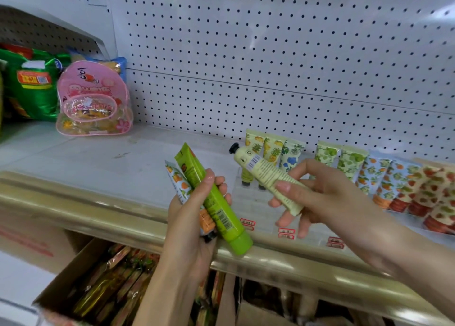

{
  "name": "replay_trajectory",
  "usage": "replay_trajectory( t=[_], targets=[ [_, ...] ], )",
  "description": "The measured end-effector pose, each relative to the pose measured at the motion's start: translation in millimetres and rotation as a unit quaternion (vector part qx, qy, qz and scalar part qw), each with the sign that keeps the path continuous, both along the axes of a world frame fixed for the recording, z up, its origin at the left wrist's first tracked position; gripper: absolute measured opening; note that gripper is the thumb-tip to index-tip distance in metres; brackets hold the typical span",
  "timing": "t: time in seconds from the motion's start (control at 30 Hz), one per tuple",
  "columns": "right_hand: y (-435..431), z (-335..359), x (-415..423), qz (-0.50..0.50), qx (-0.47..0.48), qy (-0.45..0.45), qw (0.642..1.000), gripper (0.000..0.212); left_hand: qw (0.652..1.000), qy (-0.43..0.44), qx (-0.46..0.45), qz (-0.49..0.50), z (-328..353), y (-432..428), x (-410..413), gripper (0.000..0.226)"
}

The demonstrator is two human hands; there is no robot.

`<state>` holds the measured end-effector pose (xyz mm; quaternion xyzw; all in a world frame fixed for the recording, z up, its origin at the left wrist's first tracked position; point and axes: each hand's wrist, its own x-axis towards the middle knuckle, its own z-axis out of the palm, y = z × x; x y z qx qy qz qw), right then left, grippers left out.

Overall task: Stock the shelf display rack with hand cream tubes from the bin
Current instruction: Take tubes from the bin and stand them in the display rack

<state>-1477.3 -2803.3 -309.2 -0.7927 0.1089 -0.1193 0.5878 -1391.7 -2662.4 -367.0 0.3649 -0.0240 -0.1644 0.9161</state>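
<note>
1. Hand cream tubes (349, 160) stand in a row in the clear rack (256, 202), at 3 o'clock in the view.
2. The right hand (327, 192) curls its fingers round a pale yellow tube (266, 175), black cap pointing to 10 o'clock, near the rack.
3. The left hand (194, 217) grips a green tube (211, 197) and an orange-print tube (178, 180).
4. This looks like the placing step. Next, turn the yellow tube cap-down into a free slot.

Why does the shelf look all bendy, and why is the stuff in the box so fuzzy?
Head view: the wide-angle lens bows the gold shelf edge and the pegboard lines; the box below sits in dim shade and is smeared at the picture's edge; pale glare washes the pegboard's top right; the pale yellow tube in the right hand looks sharp.
</note>
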Motion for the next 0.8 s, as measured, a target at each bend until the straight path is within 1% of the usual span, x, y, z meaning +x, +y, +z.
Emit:
replay_trajectory(
  t=[0.1,0.2,0.27,0.43,0.6,0.8],
  targets=[
    [-5,3,-3,-0.003,-0.033,-0.035,0.999,0.028,1.0,-0.009,0.012,-0.018,-3,2,1,0.022],
    [-7,0,-2,-0.002,-0.042,-0.062,0.997,0.032,0.999,-0.026,0.022,-0.029,-2,4,0,0.016],
    [-8,-4,0,-0.002,-0.042,-0.081,0.996,0.03,0.999,-0.029,0.025,-0.029,-2,5,0,0.016],
    [-12,-7,4,0.017,-0.063,-0.129,0.989,0.019,0.998,-0.033,0.046,-0.013,-4,6,0,0.029],
    [-12,-1,6,0.033,-0.077,-0.145,0.986,0.017,0.997,-0.041,0.07,-0.001,-4,6,1,0.04],
    [-11,-1,6,0.026,-0.069,-0.139,0.987,0.024,0.996,-0.062,0.069,0.006,-5,9,2,0.04]
  ],
)
